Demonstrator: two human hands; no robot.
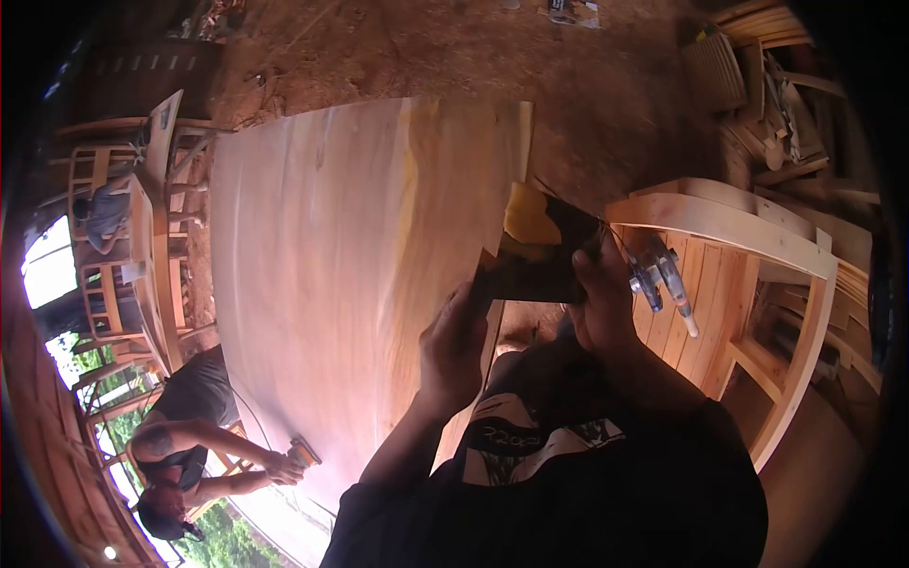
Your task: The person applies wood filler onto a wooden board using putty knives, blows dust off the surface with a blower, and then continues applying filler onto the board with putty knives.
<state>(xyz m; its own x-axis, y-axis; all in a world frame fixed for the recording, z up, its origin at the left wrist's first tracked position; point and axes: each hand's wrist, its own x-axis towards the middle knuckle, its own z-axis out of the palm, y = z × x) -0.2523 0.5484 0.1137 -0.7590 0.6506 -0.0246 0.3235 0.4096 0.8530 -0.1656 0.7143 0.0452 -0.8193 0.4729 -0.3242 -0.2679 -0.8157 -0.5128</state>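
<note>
A dark flat sheet (540, 276) is held up in front of my chest, with a yellow patch or piece (530, 216) at its far end. I cannot make out whether the yellow part is a separate thing on the sheet. My left hand (456, 333) is closed on the sheet's near left corner. On its right side my right hand (604, 295) grips it, thumb on top. Beneath and to the left lies a large wooden panel (322, 227) with pale and yellowish grain streaks.
A co-worker (189, 426) leans over the panel's near left edge, pushing a sander (303, 452) on it. A wooden chair or bench frame (724, 227) stands at my right, with a metal tool (668, 279) on it. Stacked timber (776, 104) lies far right. Another person (104, 213) is far left.
</note>
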